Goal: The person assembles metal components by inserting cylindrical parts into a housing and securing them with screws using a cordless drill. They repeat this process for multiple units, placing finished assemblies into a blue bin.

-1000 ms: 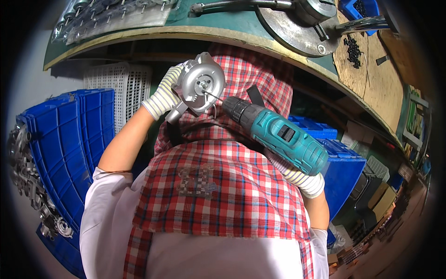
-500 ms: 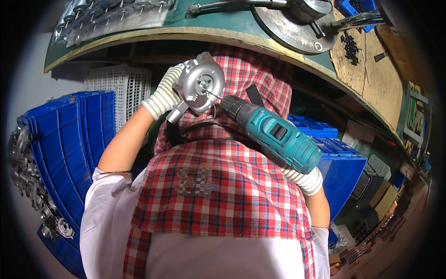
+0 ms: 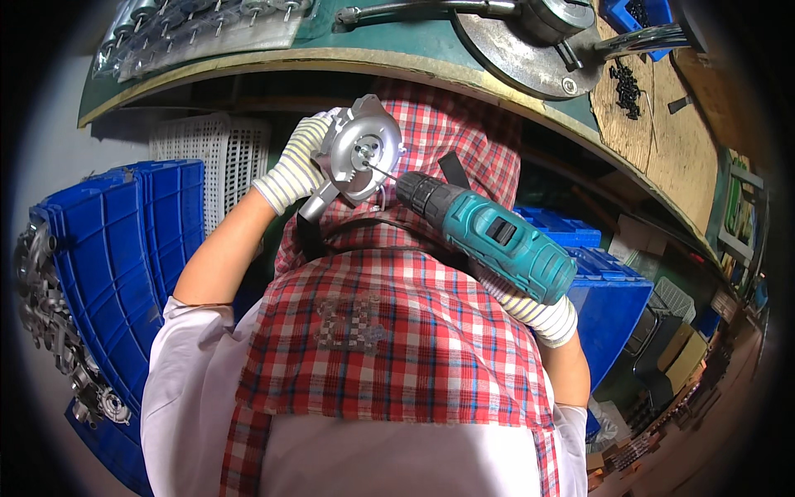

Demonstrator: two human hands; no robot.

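Left hand (image 3: 296, 166), striped-gloved, grasping round silver metal housing (image 3: 343, 147) — held just off the green workbench (image 3: 397, 38)'s near edge. Right hand (image 3: 542, 317), likewise gloved, gripping teal-and-black power drill (image 3: 493, 234), thin metal bit (image 3: 382, 171) at housing's centre — contact hard to confirm.

**Left hand (image 3: 296, 166) and right hand (image 3: 542, 315), gloved, both gripping**

Left: raised, higher of the two. Fingers curled, tips hidden. White glove (image 3: 286, 184) with yellow and grey stripes, cuffed at the wrist. Left forearm (image 3: 222, 258) bare, slanting up and inward from a white left sleeve (image 3: 190, 364).

Right: lower, set close before the torso, well apart from its pair. Glove of matching pattern; fingers largely concealed. Right forearm (image 3: 568, 373) bare, foreshortened, short length visible above a white right sleeve (image 3: 571, 439).
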